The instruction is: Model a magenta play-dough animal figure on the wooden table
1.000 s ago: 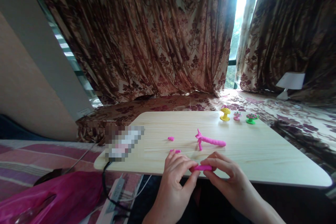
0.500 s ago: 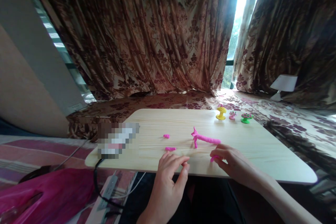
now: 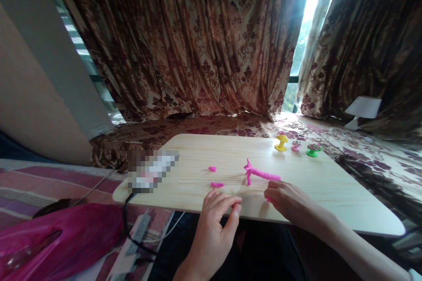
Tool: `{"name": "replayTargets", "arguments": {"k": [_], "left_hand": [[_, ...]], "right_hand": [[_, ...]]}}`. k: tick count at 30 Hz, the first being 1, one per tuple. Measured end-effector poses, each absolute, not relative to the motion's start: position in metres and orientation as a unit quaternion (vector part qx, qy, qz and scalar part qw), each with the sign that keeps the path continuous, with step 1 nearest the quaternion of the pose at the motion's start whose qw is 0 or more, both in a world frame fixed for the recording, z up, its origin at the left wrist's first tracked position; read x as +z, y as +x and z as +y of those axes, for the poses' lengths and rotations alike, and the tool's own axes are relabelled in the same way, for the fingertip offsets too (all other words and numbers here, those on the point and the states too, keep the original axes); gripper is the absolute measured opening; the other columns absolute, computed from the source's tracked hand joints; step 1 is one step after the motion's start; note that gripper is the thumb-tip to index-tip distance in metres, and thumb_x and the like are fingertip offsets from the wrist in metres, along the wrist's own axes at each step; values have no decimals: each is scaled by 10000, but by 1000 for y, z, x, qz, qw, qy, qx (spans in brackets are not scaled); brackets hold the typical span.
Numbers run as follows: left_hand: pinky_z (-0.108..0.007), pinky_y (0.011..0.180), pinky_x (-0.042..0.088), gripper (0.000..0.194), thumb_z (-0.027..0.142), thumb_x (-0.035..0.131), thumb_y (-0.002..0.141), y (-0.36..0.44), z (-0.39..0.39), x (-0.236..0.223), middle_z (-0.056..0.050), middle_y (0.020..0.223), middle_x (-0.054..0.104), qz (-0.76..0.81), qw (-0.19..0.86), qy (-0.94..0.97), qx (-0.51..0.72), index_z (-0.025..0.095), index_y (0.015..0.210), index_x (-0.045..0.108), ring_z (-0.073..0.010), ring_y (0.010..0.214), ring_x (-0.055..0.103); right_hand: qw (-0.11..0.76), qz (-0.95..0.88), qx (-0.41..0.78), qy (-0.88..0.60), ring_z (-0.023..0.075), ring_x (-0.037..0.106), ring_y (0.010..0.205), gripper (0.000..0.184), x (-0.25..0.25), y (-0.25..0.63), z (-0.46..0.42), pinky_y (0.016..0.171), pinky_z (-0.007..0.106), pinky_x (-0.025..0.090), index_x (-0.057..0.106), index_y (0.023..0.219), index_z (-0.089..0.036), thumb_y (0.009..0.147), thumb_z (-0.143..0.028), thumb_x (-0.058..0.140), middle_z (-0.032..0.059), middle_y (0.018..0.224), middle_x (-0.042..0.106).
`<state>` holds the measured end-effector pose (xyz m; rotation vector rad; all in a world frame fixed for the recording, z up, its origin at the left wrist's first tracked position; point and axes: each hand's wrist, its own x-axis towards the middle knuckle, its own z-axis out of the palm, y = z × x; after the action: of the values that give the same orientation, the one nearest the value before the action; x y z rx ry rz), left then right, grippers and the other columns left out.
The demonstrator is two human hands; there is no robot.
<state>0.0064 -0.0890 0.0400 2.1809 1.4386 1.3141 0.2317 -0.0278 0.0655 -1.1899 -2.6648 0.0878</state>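
Note:
My right hand (image 3: pixel 282 197) is closed in a pinch at the front of the table. Its fingers hold a small piece of pink modelling clay (image 3: pixel 268 199), mostly hidden behind them. My left hand (image 3: pixel 219 215) hovers at the table's front edge, fingers curved and thumb a little apart, with nothing visible in it. Between and beyond the hands lies a pink clay figure (image 3: pixel 262 174), a long roll with a short leg and pointed tips at its left end. Two loose pink clay pieces rest to its left, a short one (image 3: pixel 212 169) and a longer one (image 3: pixel 217 185).
On the pale wooden table (image 3: pixel 194 149), a yellow clay mushroom (image 3: pixel 281 143), a small pink one (image 3: pixel 296 145) and a green-based one (image 3: pixel 313 150) stand at the back right. A blurred-out item (image 3: pixel 153 171) with a black cable lies left. A white lamp (image 3: pixel 362 107) stands beyond.
My right hand has turned over the pink clay piece, so less of it shows. The view has shifted slightly; my left hand keeps nearly the same pose.

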Motion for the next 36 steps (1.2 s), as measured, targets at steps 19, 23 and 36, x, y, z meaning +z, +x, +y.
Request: {"name": "replayTargets", "arguments": {"k": [19, 23, 36], "left_hand": [[-450, 1069, 266, 216, 173, 536, 825, 20, -90, 39, 2, 991, 641, 487, 111, 745, 443, 261, 1019, 569, -177, 1025, 553], [-463, 1079, 244, 277, 167, 590, 779, 35, -93, 42, 8, 1025, 641, 473, 126, 749, 446, 270, 1034, 552, -185, 1037, 555], [-443, 1053, 264, 136, 172, 533, 834, 39, -78, 44, 17, 856, 669, 469, 131, 753, 442, 254, 872, 634, -161, 867, 601]], "right_hand": [[254, -848, 194, -423, 139, 584, 697, 122, 58, 229, -35, 633, 238, 456, 587, 942, -187, 860, -225, 506, 31, 816, 639], [383, -736, 409, -381, 132, 573, 713, 139, 55, 218, -54, 647, 235, 468, 564, 845, -176, 823, -308, 602, 9, 783, 609], [391, -783, 282, -392, 147, 586, 781, 66, 43, 221, -57, 740, 269, 471, 639, 864, -222, 835, -210, 581, -6, 829, 626]]}}
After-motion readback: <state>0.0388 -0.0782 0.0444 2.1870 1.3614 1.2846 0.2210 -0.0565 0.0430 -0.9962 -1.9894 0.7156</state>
